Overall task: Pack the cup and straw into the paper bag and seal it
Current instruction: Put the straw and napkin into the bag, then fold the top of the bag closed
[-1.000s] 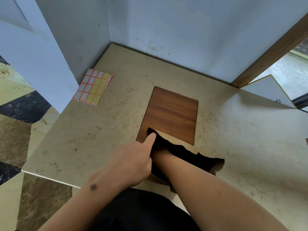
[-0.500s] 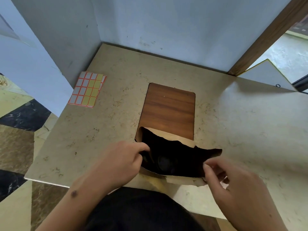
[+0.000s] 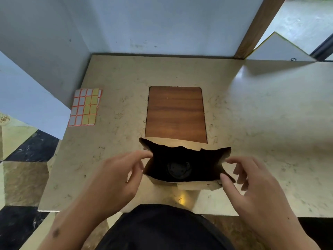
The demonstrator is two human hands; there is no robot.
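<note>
Paper bag (image 3: 182,184) between left hand (image 3: 115,179), right hand (image 3: 252,188).

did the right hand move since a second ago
Yes. The right hand was down inside the paper bag; it has come out and now holds the bag's right edge.

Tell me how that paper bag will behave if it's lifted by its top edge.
The paper bag will probably flex, not stay stiff: its rim is already wavy and torn. The ragged edge may rip further under a pull. With the cup sitting low inside, it will likely hang bottom-heavy, so the left hand and right hand should share the load.
</note>
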